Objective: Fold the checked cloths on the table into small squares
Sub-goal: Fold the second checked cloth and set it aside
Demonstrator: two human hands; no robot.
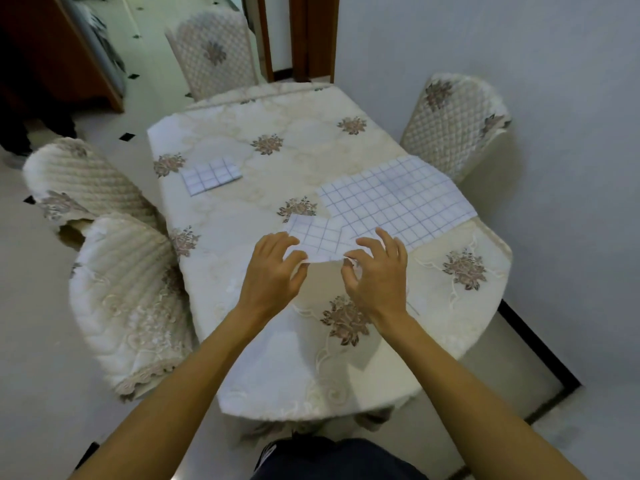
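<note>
On the flowered table [242,209], both the left hand [273,268] and right hand [375,271] pinch the small cloth [317,237]; a folded cloth [211,175] lies apart.

This is a home dining room. A bench [311,341] draped in a cream embroidered floral tablecloth stands ringed by chairs in matching quilted cream covers [211,53], set against a plain white wall [519,46]. Pale floor tiles with small black diamond insets [127,136] and a dark wooden door frame [311,36] complete the domestic setting.

Both bare forearms reach forward, left hand [273,268] and right hand [377,271] side by side, fingers [389,239] curled and pinching.
</note>
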